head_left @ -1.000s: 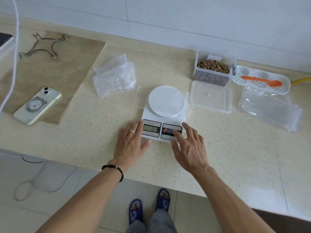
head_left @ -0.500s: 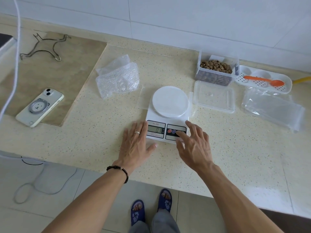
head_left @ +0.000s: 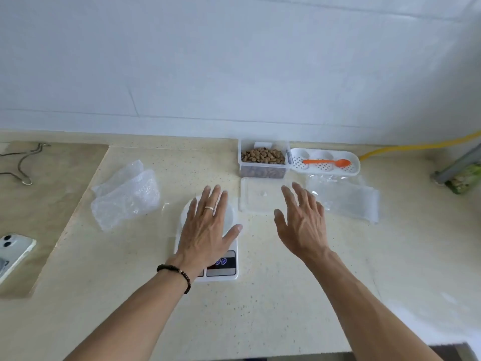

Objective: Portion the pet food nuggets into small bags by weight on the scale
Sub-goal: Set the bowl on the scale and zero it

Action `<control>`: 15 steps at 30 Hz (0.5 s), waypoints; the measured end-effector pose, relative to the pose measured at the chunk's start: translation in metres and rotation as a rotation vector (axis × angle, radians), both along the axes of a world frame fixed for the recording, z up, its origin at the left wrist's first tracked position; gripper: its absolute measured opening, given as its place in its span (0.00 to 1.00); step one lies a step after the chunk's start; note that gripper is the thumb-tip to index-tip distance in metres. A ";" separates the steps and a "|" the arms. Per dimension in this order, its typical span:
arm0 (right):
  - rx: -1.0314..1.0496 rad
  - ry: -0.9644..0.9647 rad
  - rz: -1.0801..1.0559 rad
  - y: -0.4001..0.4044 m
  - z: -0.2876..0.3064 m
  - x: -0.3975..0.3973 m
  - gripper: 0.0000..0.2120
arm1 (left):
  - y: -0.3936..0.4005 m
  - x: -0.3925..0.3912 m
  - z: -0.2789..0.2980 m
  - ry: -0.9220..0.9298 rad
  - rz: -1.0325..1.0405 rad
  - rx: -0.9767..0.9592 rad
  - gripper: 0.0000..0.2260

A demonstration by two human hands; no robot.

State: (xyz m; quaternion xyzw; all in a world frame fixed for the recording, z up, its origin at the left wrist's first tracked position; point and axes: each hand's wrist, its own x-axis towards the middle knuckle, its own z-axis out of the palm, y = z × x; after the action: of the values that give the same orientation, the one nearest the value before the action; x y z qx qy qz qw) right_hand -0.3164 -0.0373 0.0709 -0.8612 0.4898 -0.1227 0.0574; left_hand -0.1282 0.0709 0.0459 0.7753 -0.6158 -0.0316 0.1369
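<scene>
Head view: bubble wrap [head_left: 125,195] left of scale [head_left: 229,269], lid [head_left: 257,195] right.

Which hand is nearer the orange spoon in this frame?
Right. The right hand hovers by the clear lid, below the orange spoon; the left hand is over the scale, farther left.

Soft, even daylight fills the scene, bright and cool on the white tiled wall [head_left: 234,61], with only faint shadows beneath both outstretched arms. The whole frame is slightly smeared by motion blur. Wide-angle distortion bends the speckled cream stone countertop [head_left: 286,295] toward the edges.
</scene>
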 end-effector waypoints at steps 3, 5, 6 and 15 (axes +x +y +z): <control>-0.005 -0.025 -0.061 -0.040 0.010 -0.023 0.27 | -0.050 -0.022 0.012 0.005 -0.087 -0.031 0.37; -0.009 -0.033 -0.083 -0.068 0.012 -0.037 0.27 | -0.084 -0.039 0.016 -0.003 -0.119 -0.049 0.36; -0.003 -0.029 -0.091 -0.086 0.010 -0.046 0.27 | -0.104 -0.048 0.016 -0.007 -0.132 -0.060 0.35; 0.067 0.128 -0.001 -0.270 -0.039 -0.089 0.23 | -0.286 -0.121 -0.020 -0.049 -0.226 0.084 0.29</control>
State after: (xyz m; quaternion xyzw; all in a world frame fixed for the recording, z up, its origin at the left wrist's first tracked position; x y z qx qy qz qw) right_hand -0.4058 -0.3073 0.0322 -0.8646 0.4969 -0.0510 0.0548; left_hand -0.2496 -0.2155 0.0263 0.7066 -0.7004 -0.0534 0.0847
